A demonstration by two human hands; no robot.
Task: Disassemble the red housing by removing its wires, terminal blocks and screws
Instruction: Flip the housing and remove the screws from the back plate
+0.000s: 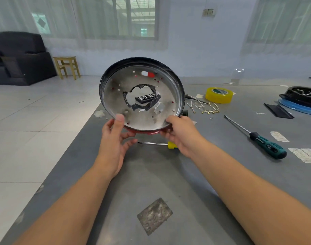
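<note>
The round red housing (142,101) stands tilted on its edge above the grey table (151,174), its silvery inside facing me, with a ragged hole in the middle. My left hand (114,137) grips its lower left rim, thumb on the inner face. My right hand (179,131) grips the lower right rim. Loose white wires with brass terminals (204,107) lie on the table to the right. Two small screws (211,118) lie near them.
A yellow-handled screwdriver (158,144) lies under the housing. A green-handled screwdriver (257,137) lies at the right. A yellow tape roll (219,95), a black bit case (145,98) seen through the hole, a black part on a blue lid (301,99) and the table's left edge.
</note>
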